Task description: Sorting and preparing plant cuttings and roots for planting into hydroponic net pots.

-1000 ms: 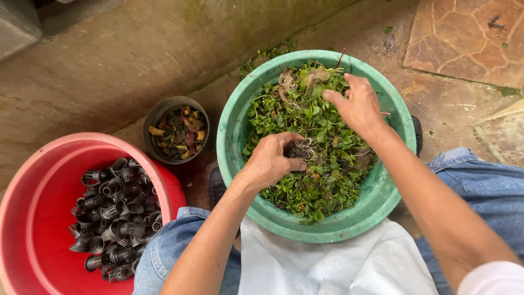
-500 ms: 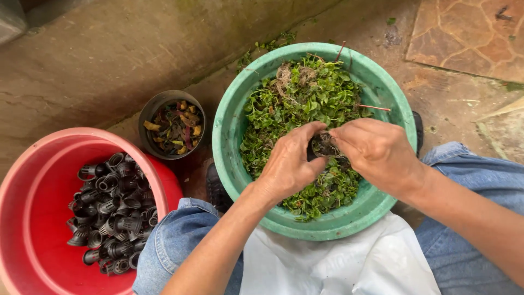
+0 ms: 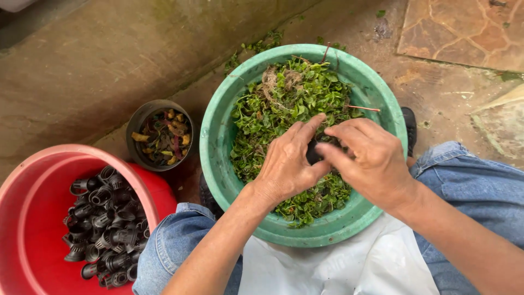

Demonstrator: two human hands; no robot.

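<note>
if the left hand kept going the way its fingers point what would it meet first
Probably the small dark object pinched between both hands, then the right hand just beyond. The left hand points up-right over the green basin of leafy greens; depth is unclear.

No packages, labels, signs or screens anywhere in view

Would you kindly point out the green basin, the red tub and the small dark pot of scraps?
green basin [image 3: 214,143], head view, on its bare left inner wall.
red tub [image 3: 33,186], head view, on its bare left inner wall.
small dark pot [image 3: 136,117], head view, on its rim.
</note>
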